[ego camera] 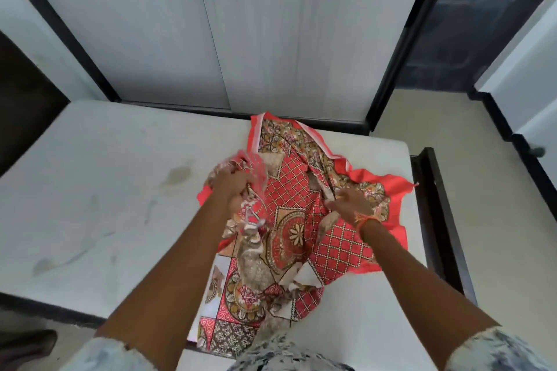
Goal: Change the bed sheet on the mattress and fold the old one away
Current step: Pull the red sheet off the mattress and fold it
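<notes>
A red patterned bed sheet (pixel 297 211) lies crumpled in a heap on the right half of a bare white mattress (pixel 99 178). My left hand (pixel 233 187) grips a raised bunch of the sheet at the heap's left edge; that fabric is motion-blurred. My right hand (pixel 352 203), with an orange thread at the wrist, pinches a fold near the heap's middle right. One end of the sheet hangs over the mattress's near edge toward me.
The mattress has faint stains on its left half. A dark bed frame (pixel 437 208) runs along its right side, with pale floor (pixel 497 250) beyond. White wardrobe doors (pixel 241 24) stand right behind the bed. A dark shoe-like shape (pixel 27 343) sits on the floor at lower left.
</notes>
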